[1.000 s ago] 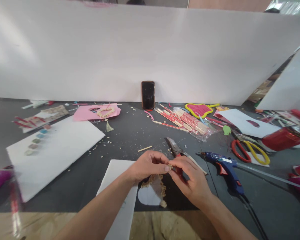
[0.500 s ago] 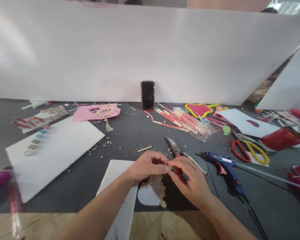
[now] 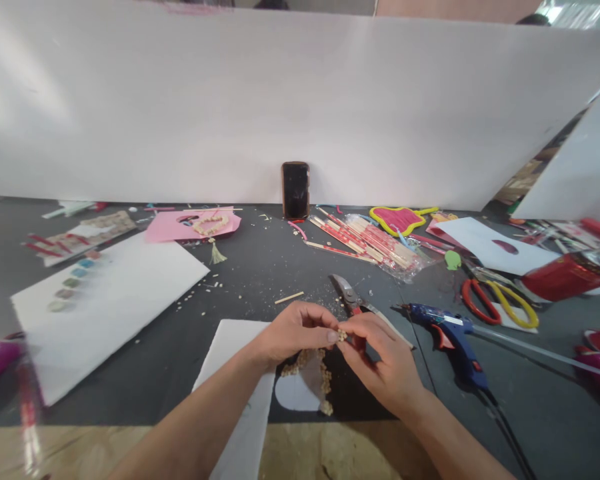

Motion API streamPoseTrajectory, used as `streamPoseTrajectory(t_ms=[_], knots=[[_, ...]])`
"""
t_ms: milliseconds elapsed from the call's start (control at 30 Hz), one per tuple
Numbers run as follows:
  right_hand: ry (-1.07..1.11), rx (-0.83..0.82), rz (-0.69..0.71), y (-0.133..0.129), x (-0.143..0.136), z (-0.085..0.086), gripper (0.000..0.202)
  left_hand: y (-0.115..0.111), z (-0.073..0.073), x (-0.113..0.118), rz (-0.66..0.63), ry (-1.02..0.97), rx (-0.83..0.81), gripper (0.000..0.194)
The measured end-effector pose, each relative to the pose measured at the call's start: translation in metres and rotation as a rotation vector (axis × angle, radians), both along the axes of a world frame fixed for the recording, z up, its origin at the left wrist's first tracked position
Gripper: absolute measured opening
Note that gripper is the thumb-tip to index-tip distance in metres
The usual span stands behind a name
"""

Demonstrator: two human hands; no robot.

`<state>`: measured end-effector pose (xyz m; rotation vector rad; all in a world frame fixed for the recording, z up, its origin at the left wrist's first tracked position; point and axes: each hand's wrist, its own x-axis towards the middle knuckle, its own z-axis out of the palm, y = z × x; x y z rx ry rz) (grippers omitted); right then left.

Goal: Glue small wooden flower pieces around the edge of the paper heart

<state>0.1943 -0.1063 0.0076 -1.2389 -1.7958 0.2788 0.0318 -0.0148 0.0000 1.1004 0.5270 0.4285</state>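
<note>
Over the dark grey, flat tabletop (image 3: 250, 267), the left hand (image 3: 300, 330) and right hand (image 3: 383, 353), equally near and pinched nearly closed, hold between their fingertips, just beyond a white, round-ended paper piece (image 3: 297, 395), a tiny, tan, knobbly cluster (image 3: 342, 335), long axis unclear.

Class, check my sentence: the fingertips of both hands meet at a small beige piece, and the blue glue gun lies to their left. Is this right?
Not quite: in the head view the blue glue gun lies to the right of the left hand and right hand, not left. Their fingertips do meet at a small beige piece.
</note>
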Motion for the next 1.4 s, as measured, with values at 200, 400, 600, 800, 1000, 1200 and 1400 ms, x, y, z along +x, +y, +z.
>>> streamPoseTrajectory(t_ms=[200,400,600,800,1000,1200,1400], knots=[[0.027,0.018,-0.004,0.0005,-0.0006,0.0041,0.018,0.0001,-0.0017,-0.0007,0.002,-0.016,-0.004,0.026],[0.035,0.013,-0.017,0.0003,0.0000,0.0028,0.021,-0.0003,-0.0025,0.0005,0.016,-0.025,-0.017,0.027],[0.071,-0.056,-0.017,-0.0001,0.0006,0.0017,0.026,-0.0011,-0.0004,0.0026,0.048,-0.039,-0.017,0.024],[0.077,-0.029,-0.050,0.0009,0.0023,0.0026,0.021,-0.0011,0.0002,0.0035,0.090,-0.060,-0.030,0.024],[0.006,0.100,-0.029,0.0039,0.0008,0.0041,0.019,-0.0017,0.0009,0.0031,0.059,-0.070,-0.068,0.023],[0.013,0.093,-0.005,0.0043,0.0003,0.0045,0.019,-0.0019,-0.0013,0.0021,0.047,-0.107,0.011,0.017],[0.117,-0.016,-0.015,0.0017,0.0007,0.0021,0.027,-0.0013,-0.0048,0.0029,0.063,-0.106,-0.017,0.016]])
